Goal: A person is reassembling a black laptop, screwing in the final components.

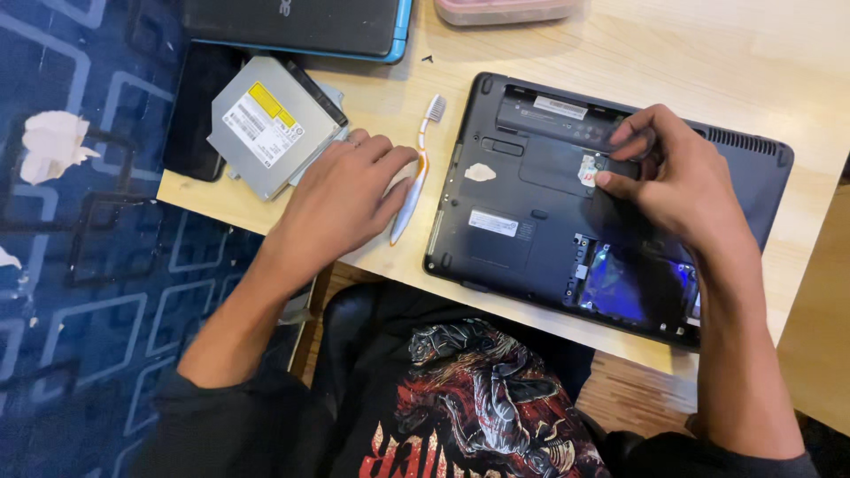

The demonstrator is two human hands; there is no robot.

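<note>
From where I stand, the person sits low at a pale wooden table (620, 53) with a black laptop (522, 221) flipped belly-up in front of them. Its bottom cover is partly off, so a bay near the front edge lies open, showing something shiny and bluish inside. The right hand (677, 181) rests on the middle of the underside, fingers curled and thumb and forefinger pinched together on some small dark part near a sticker; I cannot make out what exactly is nipped between them.

The left hand (341, 199) lies flat and loose on the tabletop just left of the machine, gripping nothing, its fingertips touching the handle of a white and orange toothbrush (416, 173) (handy, I'd guess, as a dust brush). It seems parked there to brace the body while the other hand does the fine work.

Just beyond the left hand sits a silver optical drive (270, 124), set aside on a dark slab at the table's corner. A second, blue-edged laptop (301, 26) lies at the far edge.
</note>
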